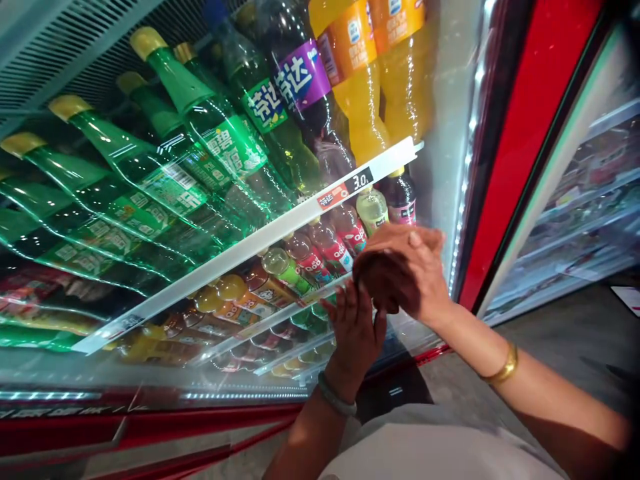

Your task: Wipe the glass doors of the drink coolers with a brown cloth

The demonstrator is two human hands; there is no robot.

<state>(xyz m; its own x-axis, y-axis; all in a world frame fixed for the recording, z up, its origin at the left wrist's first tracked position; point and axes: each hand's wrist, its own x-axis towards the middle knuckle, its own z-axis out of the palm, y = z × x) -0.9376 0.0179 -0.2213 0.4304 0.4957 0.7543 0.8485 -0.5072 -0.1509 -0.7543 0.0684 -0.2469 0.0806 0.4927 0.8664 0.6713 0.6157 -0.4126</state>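
My right hand (423,273), with a gold bangle on the wrist, grips a bunched brown cloth (377,263) in front of the drinks cooler's shelves. The thumb lies over the cloth's upper side, and part of the fingers is hidden. Just below and to the left is my left hand (353,327), its fingers stretched upward and apart, the tips close to the cloth's lower edge. Whether those tips touch the cloth I cannot tell. A grey band (336,395) circles the left wrist. Behind the cloth, small bottles (373,208) stand on a lower shelf.
Green soda bottles (227,143) and orange soda bottles (357,63) fill the upper shelf, above a white price rail (265,247). A red frame (525,147) runs down the right side, with another cooler (575,200) beyond it. Grey floor (540,340) shows below.
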